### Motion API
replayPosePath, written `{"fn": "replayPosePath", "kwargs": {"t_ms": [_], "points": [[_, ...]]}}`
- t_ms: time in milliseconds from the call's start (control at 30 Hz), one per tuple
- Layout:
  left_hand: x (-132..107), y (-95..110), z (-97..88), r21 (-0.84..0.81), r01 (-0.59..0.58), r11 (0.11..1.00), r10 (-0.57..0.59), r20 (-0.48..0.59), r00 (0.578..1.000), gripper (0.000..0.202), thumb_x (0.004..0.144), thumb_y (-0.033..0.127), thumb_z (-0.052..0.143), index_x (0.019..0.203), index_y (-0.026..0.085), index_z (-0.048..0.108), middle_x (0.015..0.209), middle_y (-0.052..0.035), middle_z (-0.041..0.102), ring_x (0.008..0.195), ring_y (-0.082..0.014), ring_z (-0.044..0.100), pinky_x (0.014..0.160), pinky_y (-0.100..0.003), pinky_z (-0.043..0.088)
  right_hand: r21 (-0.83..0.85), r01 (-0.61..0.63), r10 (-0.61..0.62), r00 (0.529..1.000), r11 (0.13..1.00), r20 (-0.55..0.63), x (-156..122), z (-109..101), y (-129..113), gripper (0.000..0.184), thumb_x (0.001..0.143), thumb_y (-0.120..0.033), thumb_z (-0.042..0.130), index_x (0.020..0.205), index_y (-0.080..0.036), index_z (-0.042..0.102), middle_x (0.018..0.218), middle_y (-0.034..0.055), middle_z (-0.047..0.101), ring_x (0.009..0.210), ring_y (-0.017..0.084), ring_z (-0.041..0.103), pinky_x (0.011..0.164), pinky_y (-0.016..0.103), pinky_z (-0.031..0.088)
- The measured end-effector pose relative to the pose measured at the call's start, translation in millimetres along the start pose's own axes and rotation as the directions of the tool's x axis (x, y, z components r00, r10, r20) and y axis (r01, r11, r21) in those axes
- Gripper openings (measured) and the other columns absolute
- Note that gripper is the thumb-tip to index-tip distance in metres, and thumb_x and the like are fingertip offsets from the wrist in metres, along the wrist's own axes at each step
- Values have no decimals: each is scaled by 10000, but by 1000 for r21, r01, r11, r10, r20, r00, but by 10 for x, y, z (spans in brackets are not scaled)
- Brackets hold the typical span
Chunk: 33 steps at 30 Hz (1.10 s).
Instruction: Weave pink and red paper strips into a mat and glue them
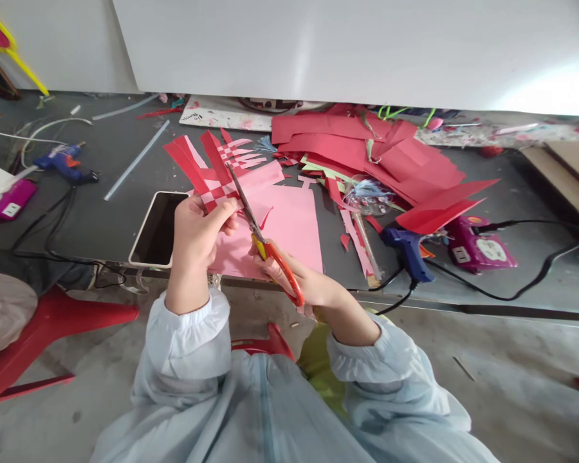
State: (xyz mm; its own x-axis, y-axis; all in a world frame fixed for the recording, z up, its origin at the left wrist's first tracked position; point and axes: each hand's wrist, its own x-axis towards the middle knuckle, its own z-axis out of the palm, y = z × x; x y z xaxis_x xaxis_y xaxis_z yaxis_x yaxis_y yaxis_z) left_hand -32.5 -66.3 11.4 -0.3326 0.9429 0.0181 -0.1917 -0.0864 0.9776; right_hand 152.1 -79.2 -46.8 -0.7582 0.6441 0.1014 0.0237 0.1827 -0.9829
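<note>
Head view: woven paper (217, 190) of red and pink strips lies at 10 o'clock, raised in the left hand (197, 225). The thumb and bent fingers of this hand pinch the near edge of the weave, a grip that probably stops the strips slipping while their loose ends fan out towards 11 o'clock. At 6 o'clock the right hand (294, 273) is closed around the orange handles of the scissors (251, 225), which slant up towards 11 o'clock. The blades overlie the right margin of the weave; whether they touch it cannot be told. Such an angle seems chosen so that each hand works clear of the other.

At centre, a pink sheet (294, 218) lies flat on the bench (110, 141) beneath the work, perhaps as spare stock. Red sheets (338, 145) are heaped at 1 o'clock, apparently pushed back to free the near space. A phone (153, 231) lies face up at 9 o'clock; a blue glue gun (410, 251) rests at 3 o'clock, cable trailing, presumably within easy reach.
</note>
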Motion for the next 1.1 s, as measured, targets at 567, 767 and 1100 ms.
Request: {"fn": "replayPosePath", "kwargs": {"t_ms": [567,767,1100], "points": [[-6,18,-10,68,-27,997,27,-2,1000,159,611,272,726,543,172,622,476,33,582,407,-48,511,414,-155,415,-11,58,-58,998,998,11,14,-3,30,353,1041,-554,352,1098,-215,432,1016,54,501,822,140,486,827,354,504],[-9,0,-19,76,-24,997,24,-1,1000,175,618,282,727,538,176,614,481,33,579,414,-51,515,426,-159,426,-12,56,-56,998,998,5,19,5,48,358,1040,-564,344,1070,-217,430,988,40,470,793,139,455,786,338,484],[-6,9,-7,36,-27,999,27,-1,1000,152,613,237,728,519,173,625,460,37,583,399,-44,505,409,-147,405,-14,70,-70,997,997,25,24,-11,32,341,1047,-549,336,1074,-221,424,947,21,451,776,135,430,714,306,453]]}}
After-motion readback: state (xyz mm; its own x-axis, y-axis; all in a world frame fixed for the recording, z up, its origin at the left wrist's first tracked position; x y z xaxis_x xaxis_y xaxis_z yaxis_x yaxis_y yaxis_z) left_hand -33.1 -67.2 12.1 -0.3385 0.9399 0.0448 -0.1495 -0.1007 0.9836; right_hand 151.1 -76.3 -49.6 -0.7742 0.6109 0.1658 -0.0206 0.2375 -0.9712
